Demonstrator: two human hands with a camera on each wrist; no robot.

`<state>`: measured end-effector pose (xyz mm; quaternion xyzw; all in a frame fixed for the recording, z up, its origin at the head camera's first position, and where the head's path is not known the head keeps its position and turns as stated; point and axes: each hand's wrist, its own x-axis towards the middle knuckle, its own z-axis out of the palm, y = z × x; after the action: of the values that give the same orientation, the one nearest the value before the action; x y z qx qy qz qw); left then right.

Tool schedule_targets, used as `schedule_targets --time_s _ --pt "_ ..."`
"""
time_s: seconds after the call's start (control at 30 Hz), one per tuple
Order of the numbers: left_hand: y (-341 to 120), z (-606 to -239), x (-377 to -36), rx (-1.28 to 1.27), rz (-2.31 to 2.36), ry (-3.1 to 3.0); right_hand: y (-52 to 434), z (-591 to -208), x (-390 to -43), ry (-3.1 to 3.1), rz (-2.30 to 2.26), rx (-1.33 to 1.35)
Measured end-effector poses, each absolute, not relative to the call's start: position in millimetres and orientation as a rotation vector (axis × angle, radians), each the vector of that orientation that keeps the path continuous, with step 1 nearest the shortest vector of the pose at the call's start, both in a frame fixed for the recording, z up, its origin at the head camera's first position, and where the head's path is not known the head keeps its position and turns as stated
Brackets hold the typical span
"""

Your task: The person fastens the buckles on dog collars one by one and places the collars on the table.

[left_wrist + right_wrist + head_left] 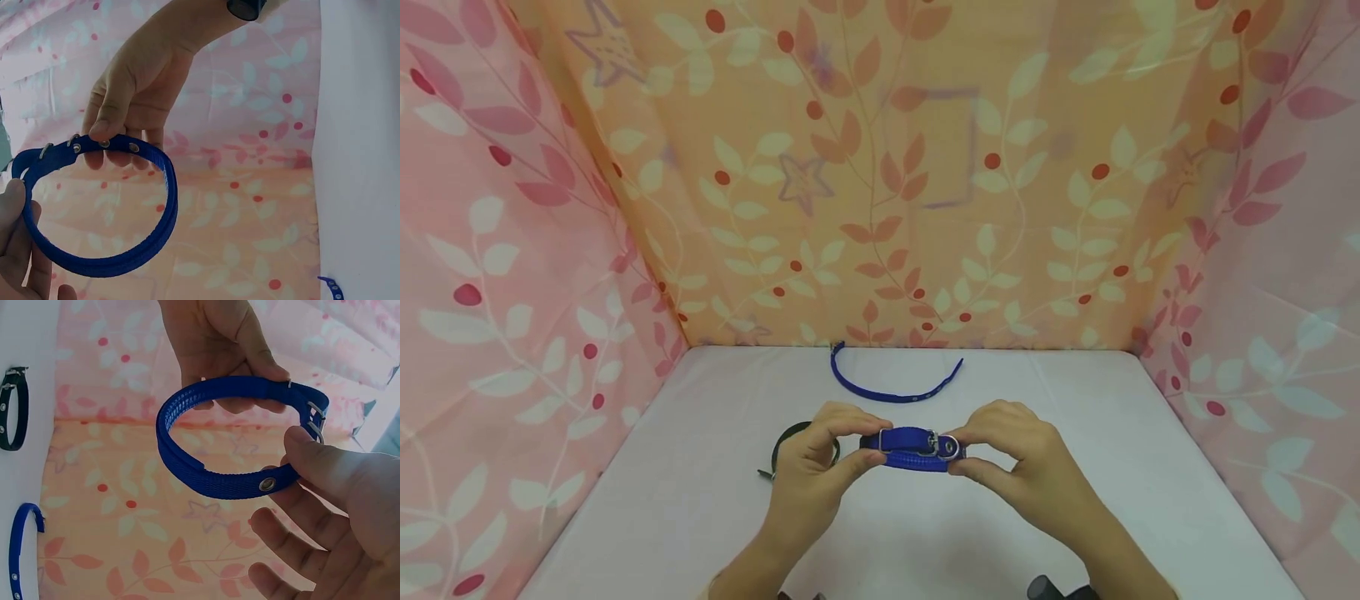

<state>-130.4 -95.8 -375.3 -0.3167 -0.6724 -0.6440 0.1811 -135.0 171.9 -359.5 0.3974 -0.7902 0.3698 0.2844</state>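
You worked inside a booth of leaf-printed cloth walls (512,275) set on a white table (700,500); no box or tray stood there. On that table, just to the outside of your left hand and partly behind it, lay a black collar (786,437). Beyond both hands, well apart from them and near the back cloth, lay an open blue strap (891,392), curved with its ends turned away from you.

Your left hand (812,467) was raised just above the table, thumb below and fingers curled over the top, pinching the left end of the looped blue collar (910,450). The right-wrist view showed that grip closing on the band beside the metal buckle (314,415).

Your right hand (1015,462) held the right end of the same collar, thumb pressed on the band near a rivet (267,484), fingers curled beneath. The two hands stood near each other, not touching, with the collar spanning the gap between them. The collar was clear of the table, closed into a ring.
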Motion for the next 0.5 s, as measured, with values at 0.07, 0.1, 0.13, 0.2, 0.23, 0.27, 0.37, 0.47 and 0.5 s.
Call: schedule_targets --time_s 0.07,0.1,0.13,0.2,0.23,0.27,0.37,0.47,0.5 --pt "-97.5 -374.8 -130.8 -0.89 -1.781 -1.913 171.7 -358.7 -135.8 -2.081 0.996 1.076" --pt "-98.1 -374.4 -130.9 -0.894 -1.765 -1.912 171.7 -358.3 -136.2 -2.07 0.997 1.08" --pt "-98.7 -374.1 -131.0 -0.893 -1.753 -1.916 171.6 -358.0 -136.7 -2.059 0.997 1.083" --pt "-99.6 -373.0 -131.3 -0.887 -1.742 -1.924 171.6 -357.5 -137.2 -2.051 1.002 1.084" --pt "-100.0 -372.6 -131.5 -0.881 -1.736 -1.931 171.6 -357.3 -137.5 -2.048 1.004 1.083" --pt "-100.4 -372.1 -131.8 -0.867 -1.731 -1.943 171.7 -357.0 -137.7 -2.046 1.004 1.082" --pt "-102.0 -371.8 -133.3 -0.811 -1.693 -1.995 171.5 -356.5 -138.1 -2.049 0.999 1.074" --pt "-103.1 -371.9 -134.4 -0.774 -1.666 -2.031 171.7 -357.1 -138.7 -2.055 0.978 1.065" --pt "-103.4 -372.0 -134.8 -0.77 -1.656 -2.037 171.9 -357.4 -138.9 -2.058 0.971 1.063"
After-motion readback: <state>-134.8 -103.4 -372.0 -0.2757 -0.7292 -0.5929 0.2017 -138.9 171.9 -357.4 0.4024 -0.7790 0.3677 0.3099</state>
